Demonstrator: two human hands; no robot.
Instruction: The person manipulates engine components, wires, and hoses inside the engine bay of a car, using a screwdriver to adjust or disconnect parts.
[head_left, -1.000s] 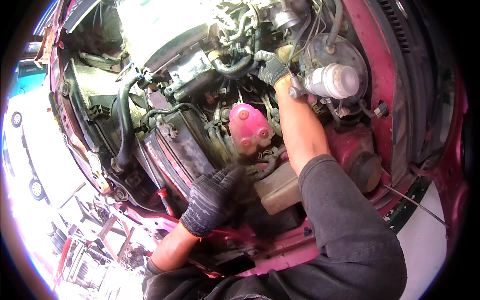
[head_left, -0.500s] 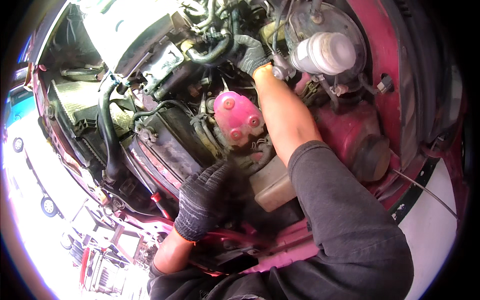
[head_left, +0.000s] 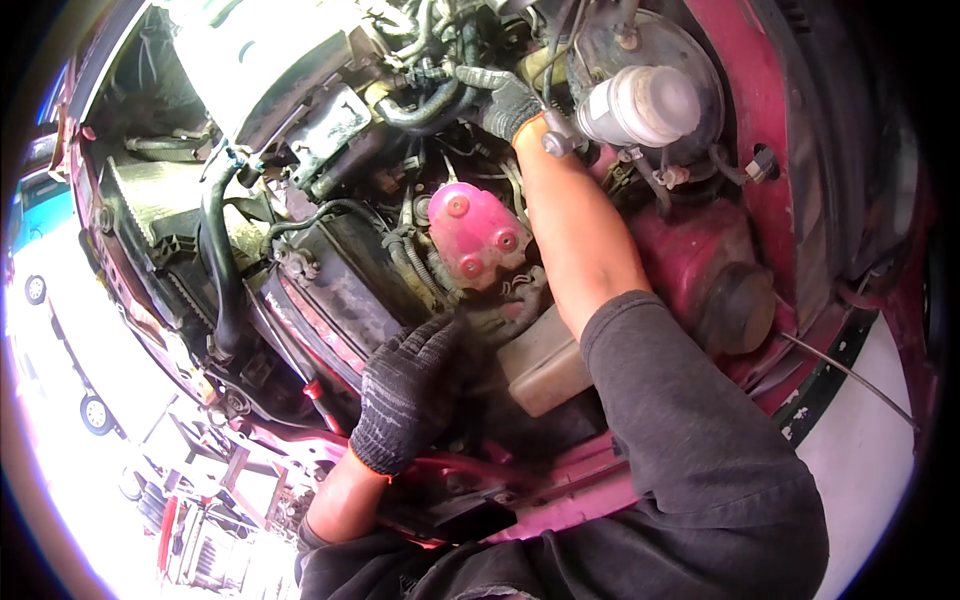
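Note:
My left hand (head_left: 405, 390), in a dark grey knit glove, is at the front edge of the engine bay, next to the black radiator-side cover (head_left: 350, 275). Its fingers lie stretched out side by side, their tips in shadow, and I see nothing held. My right hand (head_left: 505, 103), in a similar glove, reaches far into the bay beside a black hose (head_left: 425, 108). One finger points out to the left over the hose; the others are partly hidden. Between the hands sits a pink cover (head_left: 475, 235) with three bolts.
A white fluid reservoir (head_left: 645, 105) stands right of my right hand. The tan plastic box (head_left: 545, 365) lies under my right forearm. A red-handled screwdriver (head_left: 318, 400) rests by my left wrist. A thin metal rod (head_left: 850, 375) crosses the right fender.
My right hand has shifted slightly, and one finger now stretches further left over the hose. My left hand has barely moved.

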